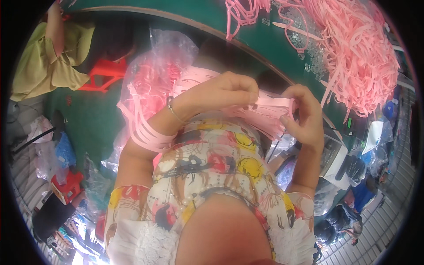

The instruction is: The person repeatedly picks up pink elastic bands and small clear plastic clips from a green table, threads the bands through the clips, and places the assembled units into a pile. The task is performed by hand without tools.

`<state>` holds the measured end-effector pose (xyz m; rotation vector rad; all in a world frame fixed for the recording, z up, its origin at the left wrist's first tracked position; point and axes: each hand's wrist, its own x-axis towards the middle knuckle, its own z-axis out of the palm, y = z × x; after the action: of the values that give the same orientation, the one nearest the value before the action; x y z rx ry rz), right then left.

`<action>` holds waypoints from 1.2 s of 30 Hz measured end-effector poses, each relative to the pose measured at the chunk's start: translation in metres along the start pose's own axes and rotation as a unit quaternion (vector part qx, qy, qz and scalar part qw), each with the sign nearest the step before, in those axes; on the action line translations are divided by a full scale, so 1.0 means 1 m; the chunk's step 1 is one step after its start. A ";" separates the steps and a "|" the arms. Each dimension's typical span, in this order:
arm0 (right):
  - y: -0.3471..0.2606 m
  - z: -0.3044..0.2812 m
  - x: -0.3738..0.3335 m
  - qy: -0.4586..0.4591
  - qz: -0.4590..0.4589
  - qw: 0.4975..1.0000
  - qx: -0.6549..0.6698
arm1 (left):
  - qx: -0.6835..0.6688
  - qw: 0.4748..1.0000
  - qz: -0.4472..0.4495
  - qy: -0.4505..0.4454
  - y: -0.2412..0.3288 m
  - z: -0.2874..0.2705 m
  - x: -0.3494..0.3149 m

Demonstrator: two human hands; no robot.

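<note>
Both hands, left hand (225, 95) and right hand (304, 119), pinch a pink strap bundle (269, 112) (more looped on the wrist), while the pink strap heap (357, 57) looks largely unsorted.

The left hand (221, 95) covers the near end of a pink strip bundle (269, 112); its fingertips curl out of sight. The right hand (304, 121) hides the bundle's far end. A pink strip pile (353, 57) runs off the upper right edge. A person in green (48, 57), upper left, is cut off.

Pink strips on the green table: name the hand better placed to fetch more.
Right, probably. The right hand pinches the pink bundle nearer the strip pile; the left hand sits farther away.
</note>
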<state>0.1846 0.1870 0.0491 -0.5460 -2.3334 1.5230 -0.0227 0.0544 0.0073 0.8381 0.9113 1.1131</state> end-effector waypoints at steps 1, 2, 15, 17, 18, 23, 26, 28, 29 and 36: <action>0.004 -0.003 -0.002 -0.008 0.000 1.000 -0.029 | 0.027 0.999 -0.008 0.019 0.002 -0.001 -0.001; 0.006 -0.004 -0.004 -0.015 0.000 0.998 -0.058 | 0.043 0.999 -0.002 0.033 0.003 -0.001 -0.003; 0.021 0.012 -0.026 -0.049 0.089 0.985 0.137 | 0.278 0.946 0.082 0.147 0.004 0.021 -0.013; 0.020 0.014 -0.025 -0.046 0.077 0.986 0.143 | 0.288 0.942 0.083 0.153 0.003 0.021 -0.013; 0.021 0.015 -0.025 -0.042 0.086 0.983 0.156 | 0.287 0.942 0.083 0.150 0.004 0.022 -0.013; 0.026 0.016 -0.024 -0.029 0.084 0.988 0.130 | 0.202 0.972 0.035 0.113 0.007 0.019 -0.015; 0.030 0.018 -0.027 -0.002 0.081 0.987 0.138 | 0.125 0.988 0.004 0.089 0.006 0.016 -0.015; 0.027 0.020 -0.028 0.002 0.094 0.985 0.141 | 0.120 0.989 -0.014 0.087 0.007 0.016 -0.014; 0.026 0.020 -0.029 0.005 0.101 0.985 0.143 | 0.118 0.989 -0.012 0.084 0.007 0.016 -0.014; 0.028 0.018 -0.036 -0.004 0.148 0.972 0.185 | 0.073 0.993 -0.034 0.089 0.003 0.016 -0.012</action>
<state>0.2125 0.1661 0.0147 -0.8125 -1.9623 2.0343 -0.0111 0.0421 0.0184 0.8288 1.1720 1.0835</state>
